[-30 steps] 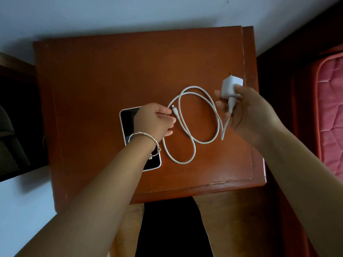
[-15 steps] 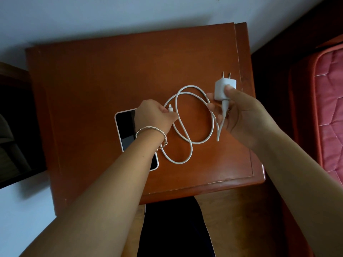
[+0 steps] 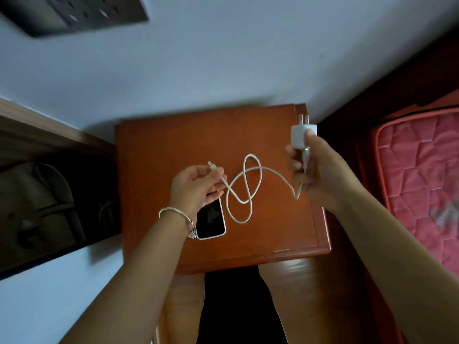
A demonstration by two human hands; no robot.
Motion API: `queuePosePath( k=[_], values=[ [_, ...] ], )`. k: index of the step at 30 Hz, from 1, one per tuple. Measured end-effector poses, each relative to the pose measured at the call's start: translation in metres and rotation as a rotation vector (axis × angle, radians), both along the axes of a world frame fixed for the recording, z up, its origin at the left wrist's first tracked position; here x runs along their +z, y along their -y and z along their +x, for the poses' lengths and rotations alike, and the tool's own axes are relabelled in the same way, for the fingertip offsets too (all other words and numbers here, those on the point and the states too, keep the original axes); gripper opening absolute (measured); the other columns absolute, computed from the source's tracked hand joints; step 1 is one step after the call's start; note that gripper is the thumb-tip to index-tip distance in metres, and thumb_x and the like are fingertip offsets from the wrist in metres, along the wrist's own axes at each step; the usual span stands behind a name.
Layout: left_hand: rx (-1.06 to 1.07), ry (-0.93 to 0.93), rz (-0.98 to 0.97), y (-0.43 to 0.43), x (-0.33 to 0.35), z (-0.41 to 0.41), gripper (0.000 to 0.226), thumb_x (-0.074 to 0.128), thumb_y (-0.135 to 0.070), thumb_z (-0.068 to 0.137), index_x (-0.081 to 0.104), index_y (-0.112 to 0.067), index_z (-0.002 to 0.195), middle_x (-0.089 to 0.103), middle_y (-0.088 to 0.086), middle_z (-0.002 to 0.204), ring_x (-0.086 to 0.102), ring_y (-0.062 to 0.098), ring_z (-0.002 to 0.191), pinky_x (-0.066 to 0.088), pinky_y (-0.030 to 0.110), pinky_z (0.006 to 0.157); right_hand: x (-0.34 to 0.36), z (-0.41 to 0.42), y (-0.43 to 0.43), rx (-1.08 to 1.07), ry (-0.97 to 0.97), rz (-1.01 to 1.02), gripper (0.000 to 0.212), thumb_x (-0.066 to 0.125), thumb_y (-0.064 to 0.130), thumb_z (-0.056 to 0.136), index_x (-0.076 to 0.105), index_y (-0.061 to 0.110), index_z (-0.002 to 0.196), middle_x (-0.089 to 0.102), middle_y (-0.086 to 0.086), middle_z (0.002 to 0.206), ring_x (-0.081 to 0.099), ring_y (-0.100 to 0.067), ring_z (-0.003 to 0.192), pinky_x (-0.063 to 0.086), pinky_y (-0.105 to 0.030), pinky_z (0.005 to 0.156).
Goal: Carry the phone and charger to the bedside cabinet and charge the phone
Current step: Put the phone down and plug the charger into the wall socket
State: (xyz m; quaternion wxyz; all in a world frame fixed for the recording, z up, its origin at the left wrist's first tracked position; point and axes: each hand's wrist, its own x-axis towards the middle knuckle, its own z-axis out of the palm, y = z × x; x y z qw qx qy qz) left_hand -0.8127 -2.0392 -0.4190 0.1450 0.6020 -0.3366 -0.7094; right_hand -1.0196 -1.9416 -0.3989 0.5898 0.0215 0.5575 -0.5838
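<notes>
1. Room first: pale blue-white wall at the back, with a dark perforated panel blurred at top left. A pink quilted mattress with a red edge sits on the right, and a dark open shelf unit with a wooden top on the left.
2. The reddish-brown wooden bedside cabinet stands against the wall between them, top mostly bare.
3. The white-rimmed, dark-screened phone lies flat, face up, on the cabinet's near-left part, long axis running roughly front to back, far end hidden under the left hand.
4. The white charging cable loops in a loose figure eight between the hands, hanging just right of the phone.
5. The right hand is clamped round the white cube charger plug, prongs pointing away toward the wall, thumb on its face.
6. Left fingers pinch the cable's small connector, tip aimed up and left. A silver bangle circles that wrist.
</notes>
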Motion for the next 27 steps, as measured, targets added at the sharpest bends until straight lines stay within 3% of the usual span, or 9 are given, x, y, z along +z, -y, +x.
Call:
queuePosePath(
  k=[6, 11, 15, 20, 24, 27],
  values=[
    [0.083, -0.007, -0.118, 0.016, 0.114, 0.02, 0.012, 0.07, -0.007, 0.079, 0.06, -0.008, 0.085, 0.072, 0.011, 0.085, 0.071, 0.018, 0.074, 0.058, 0.024, 0.063, 0.132, 0.011, 0.019, 0.032, -0.125, -0.15, 0.019, 0.054, 0.038, 0.09, 0.054, 0.022, 0.098, 0.07, 0.007, 0.072, 0.053, -0.002, 0.051, 0.024, -0.015, 0.043],
    [0.13, 0.035, -0.184, 0.012, 0.178, 0.047, 0.012, 0.065, 0.001, 0.081, 0.056, -0.005, 0.086, 0.068, 0.021, 0.097, 0.068, 0.021, 0.082, 0.059, 0.028, 0.069, 0.238, 0.026, 0.025, 0.03, -0.096, -0.267, 0.016, 0.045, 0.028, 0.097, 0.046, 0.016, 0.107, 0.066, 0.005, 0.068, 0.052, -0.003, 0.049, 0.024, -0.012, 0.039],
    [0.172, 0.095, -0.175, -0.002, 0.196, 0.068, 0.019, 0.06, 0.006, 0.083, 0.052, -0.002, 0.098, 0.066, 0.022, 0.101, 0.064, 0.018, 0.077, 0.055, 0.034, 0.073, 0.299, 0.03, 0.031, 0.043, -0.044, -0.367, 0.023, 0.04, 0.035, 0.099, 0.052, 0.016, 0.103, 0.065, 0.006, 0.065, 0.051, -0.003, 0.049, 0.026, -0.012, 0.037],
    [0.225, 0.086, -0.188, -0.013, 0.213, 0.073, 0.015, 0.056, 0.008, 0.085, 0.052, -0.007, 0.084, 0.066, 0.018, 0.095, 0.062, 0.015, 0.071, 0.053, 0.032, 0.071, 0.344, 0.038, 0.039, 0.116, -0.072, -0.436, 0.024, 0.042, 0.036, 0.098, 0.054, 0.016, 0.103, 0.066, 0.006, 0.067, 0.053, -0.005, 0.05, 0.025, -0.013, 0.039],
    [0.235, 0.068, -0.23, -0.015, 0.225, 0.075, 0.016, 0.056, 0.008, 0.084, 0.055, -0.002, 0.098, 0.067, 0.013, 0.083, 0.063, 0.014, 0.067, 0.055, 0.028, 0.066, 0.372, 0.047, 0.043, 0.146, -0.071, -0.485, 0.024, 0.042, 0.036, 0.098, 0.053, 0.016, 0.102, 0.066, 0.005, 0.067, 0.053, -0.006, 0.051, 0.027, -0.014, 0.038],
    [0.193, 0.103, -0.26, -0.02, 0.223, 0.081, 0.021, 0.063, 0.007, 0.08, 0.056, -0.001, 0.098, 0.068, 0.016, 0.088, 0.066, 0.018, 0.073, 0.056, 0.031, 0.068, 0.397, 0.052, 0.046, 0.158, -0.068, -0.531, 0.024, 0.043, 0.036, 0.098, 0.053, 0.015, 0.102, 0.065, 0.004, 0.069, 0.054, -0.006, 0.052, 0.024, -0.014, 0.039]
  ],
)
